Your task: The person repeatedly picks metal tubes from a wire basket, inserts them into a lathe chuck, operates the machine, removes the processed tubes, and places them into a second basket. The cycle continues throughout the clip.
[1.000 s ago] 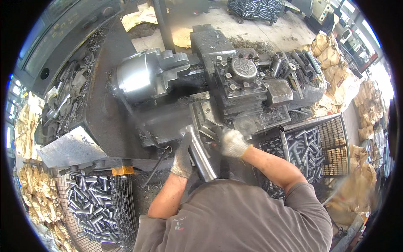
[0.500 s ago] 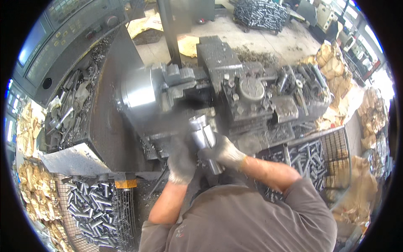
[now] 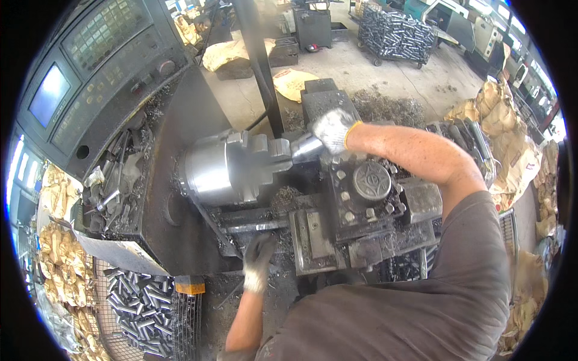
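My right hand [image 3: 334, 130], in a whitish work glove, is closed around a shiny metal cylinder [image 3: 306, 148]. The cylinder's left end is up against the stepped jaws [image 3: 271, 154] of a large lathe chuck [image 3: 211, 171]; whether it sits inside them cannot be made out. Lower down, in front of the lathe bed, hangs my left hand [image 3: 259, 256], in a dark-stained glove with a pale cuff. It is blurred, so its fingers do not show clearly. A thin dark rod [image 3: 231, 293] passes close by its wrist.
Right of the chuck stands a bolted tool post [image 3: 371, 182]. A control panel [image 3: 90, 66] rises at the left, above a chip-strewn tray of tools [image 3: 111, 198]. A wire basket [image 3: 105, 325] at lower left holds many metal pieces; a loaded cart [image 3: 397, 37] stands far off.
My right hand has carried the cylinder forward from in front of my body to the chuck jaws. My left hand has come off the cylinder and is now low by the bed.
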Action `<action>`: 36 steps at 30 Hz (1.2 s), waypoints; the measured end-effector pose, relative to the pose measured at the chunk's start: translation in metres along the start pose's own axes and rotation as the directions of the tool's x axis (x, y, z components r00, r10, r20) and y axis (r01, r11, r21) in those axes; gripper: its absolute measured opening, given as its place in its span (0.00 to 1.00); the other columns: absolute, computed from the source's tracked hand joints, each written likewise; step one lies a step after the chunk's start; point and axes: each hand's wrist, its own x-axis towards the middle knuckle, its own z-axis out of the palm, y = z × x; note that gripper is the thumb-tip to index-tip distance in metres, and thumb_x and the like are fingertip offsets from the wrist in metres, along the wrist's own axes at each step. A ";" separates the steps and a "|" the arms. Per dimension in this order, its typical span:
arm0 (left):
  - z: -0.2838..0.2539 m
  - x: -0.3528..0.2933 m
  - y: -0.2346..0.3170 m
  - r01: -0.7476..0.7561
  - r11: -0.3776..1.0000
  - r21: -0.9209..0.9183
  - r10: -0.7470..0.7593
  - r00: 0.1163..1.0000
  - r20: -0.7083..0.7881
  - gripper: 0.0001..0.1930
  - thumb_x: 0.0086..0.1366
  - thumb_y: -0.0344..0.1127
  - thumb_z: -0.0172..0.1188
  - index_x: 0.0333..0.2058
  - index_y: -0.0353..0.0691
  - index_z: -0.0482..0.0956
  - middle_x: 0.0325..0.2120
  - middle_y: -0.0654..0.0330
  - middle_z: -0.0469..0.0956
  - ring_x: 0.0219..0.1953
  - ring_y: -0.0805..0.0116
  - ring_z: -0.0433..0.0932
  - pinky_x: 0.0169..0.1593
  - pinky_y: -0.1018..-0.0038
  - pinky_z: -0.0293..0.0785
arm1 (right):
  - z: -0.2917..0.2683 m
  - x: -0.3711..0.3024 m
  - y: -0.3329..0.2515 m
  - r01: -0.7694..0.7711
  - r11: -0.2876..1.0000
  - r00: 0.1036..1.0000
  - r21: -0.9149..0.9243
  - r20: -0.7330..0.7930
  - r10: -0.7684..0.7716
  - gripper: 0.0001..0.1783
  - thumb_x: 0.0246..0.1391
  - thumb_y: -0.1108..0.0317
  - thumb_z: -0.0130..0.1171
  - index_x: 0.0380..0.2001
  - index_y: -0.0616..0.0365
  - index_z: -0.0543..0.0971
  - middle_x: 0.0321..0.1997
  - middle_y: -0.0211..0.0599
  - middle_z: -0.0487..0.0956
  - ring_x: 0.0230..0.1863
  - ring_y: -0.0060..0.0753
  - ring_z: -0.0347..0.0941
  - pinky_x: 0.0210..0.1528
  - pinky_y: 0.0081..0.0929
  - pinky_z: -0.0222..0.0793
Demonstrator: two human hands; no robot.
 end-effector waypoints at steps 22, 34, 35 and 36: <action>-0.276 -0.086 -0.070 -0.016 0.799 -0.602 -0.365 0.782 -0.506 0.16 0.78 0.51 0.53 0.29 0.55 0.73 0.22 0.74 0.69 0.20 0.78 0.65 0.25 0.77 0.59 | 0.021 0.040 -0.024 -0.040 0.641 0.985 0.766 0.140 -0.106 0.45 0.44 0.55 0.74 0.66 0.62 0.75 0.51 0.53 0.87 0.41 0.44 0.87 0.42 0.40 0.83; -0.196 -0.099 0.011 -0.138 0.378 0.916 0.888 0.333 -0.316 0.23 0.73 0.33 0.60 0.61 0.25 0.73 0.47 0.40 0.83 0.50 0.44 0.83 0.58 0.47 0.78 | -0.048 -0.178 -0.110 0.119 0.352 0.820 0.928 -0.292 0.493 0.13 0.59 0.74 0.65 0.46 0.62 0.86 0.40 0.39 0.88 0.38 0.26 0.84 0.43 0.29 0.81; -0.181 -0.091 0.043 -0.234 0.252 0.939 0.934 0.313 -0.172 0.23 0.72 0.30 0.61 0.61 0.24 0.72 0.50 0.40 0.81 0.53 0.45 0.81 0.61 0.50 0.76 | -0.037 -0.199 -0.130 0.232 0.301 0.790 0.925 -0.360 0.496 0.11 0.57 0.77 0.64 0.43 0.64 0.86 0.42 0.41 0.89 0.38 0.25 0.85 0.41 0.26 0.82; -0.163 -0.081 0.078 -0.311 0.113 0.944 0.962 0.271 -0.026 0.24 0.71 0.27 0.61 0.62 0.22 0.72 0.53 0.39 0.79 0.56 0.46 0.78 0.63 0.54 0.74 | -0.041 -0.214 -0.146 0.246 0.287 0.838 0.926 -0.352 0.418 0.11 0.58 0.77 0.64 0.44 0.64 0.86 0.42 0.41 0.89 0.40 0.25 0.86 0.42 0.26 0.83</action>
